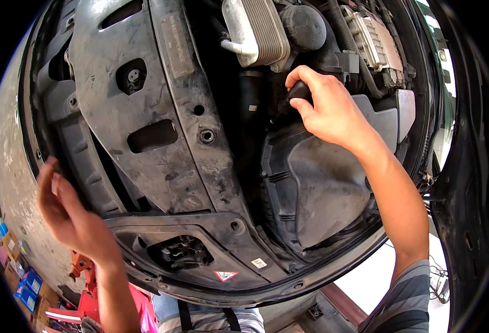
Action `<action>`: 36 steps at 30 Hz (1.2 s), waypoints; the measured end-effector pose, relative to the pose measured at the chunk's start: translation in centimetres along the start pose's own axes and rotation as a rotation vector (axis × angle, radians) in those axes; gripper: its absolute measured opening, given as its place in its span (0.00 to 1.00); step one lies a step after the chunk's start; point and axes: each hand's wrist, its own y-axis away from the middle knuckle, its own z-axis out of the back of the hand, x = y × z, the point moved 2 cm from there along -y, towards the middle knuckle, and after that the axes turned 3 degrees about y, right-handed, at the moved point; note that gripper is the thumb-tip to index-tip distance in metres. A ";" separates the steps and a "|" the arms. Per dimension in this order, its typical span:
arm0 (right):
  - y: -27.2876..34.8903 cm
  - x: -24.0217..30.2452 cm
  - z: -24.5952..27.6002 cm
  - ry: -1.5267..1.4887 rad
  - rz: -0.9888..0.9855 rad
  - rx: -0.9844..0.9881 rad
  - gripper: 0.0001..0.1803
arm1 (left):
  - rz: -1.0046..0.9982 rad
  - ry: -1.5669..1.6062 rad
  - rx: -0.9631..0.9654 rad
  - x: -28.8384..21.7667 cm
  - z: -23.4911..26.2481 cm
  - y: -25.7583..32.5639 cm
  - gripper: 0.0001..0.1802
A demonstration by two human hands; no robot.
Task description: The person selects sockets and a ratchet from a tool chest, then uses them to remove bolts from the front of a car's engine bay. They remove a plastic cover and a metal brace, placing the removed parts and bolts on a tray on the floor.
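My right hand (330,108) reaches into the engine bay. Its thumb and fingers are closed round a black rounded knob-like piece (299,93), whose lower end runs into the dark gap beside a black hose (250,100); what it joins there is too dark to tell. Just below the hand lies a large black plastic engine-bay housing (328,188). My left hand (69,213) hovers at the front edge of the car, fingers stretched out and slightly blurred, holding nothing. Between both hands spreads the dusty black front panel (161,172) with its cut-out holes.
Beyond my right hand are a finned metal cooler (264,36), a round black cap (304,28) and a ribbed conduit (361,55). Blue boxes (29,288) and a red metal stand (83,272) are on the floor at lower left. A dark panel (472,211) borders the right.
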 end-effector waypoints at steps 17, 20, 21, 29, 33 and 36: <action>-0.2 0.9 0.5 0.017 -0.100 0.022 0.13 | -0.221 -0.894 0.061 9.0 1.8 -8.2 0.35; -0.8 0.6 0.3 0.101 -0.129 0.027 0.15 | -0.240 -1.015 0.066 9.4 1.5 -8.1 0.35; -0.9 0.6 0.5 0.146 -0.162 0.046 0.15 | -0.226 -1.004 0.068 9.1 1.4 -8.0 0.35; -2.1 1.4 1.0 0.463 -0.013 0.140 0.21 | -0.219 -0.975 0.053 8.2 1.1 -8.0 0.29; -3.3 -0.5 1.7 0.404 -0.187 0.253 0.21 | -0.233 -0.945 0.042 8.5 1.1 -8.1 0.28; -3.1 -2.2 1.5 0.350 -0.172 0.271 0.22 | -0.232 -0.941 0.041 8.6 1.0 -8.1 0.27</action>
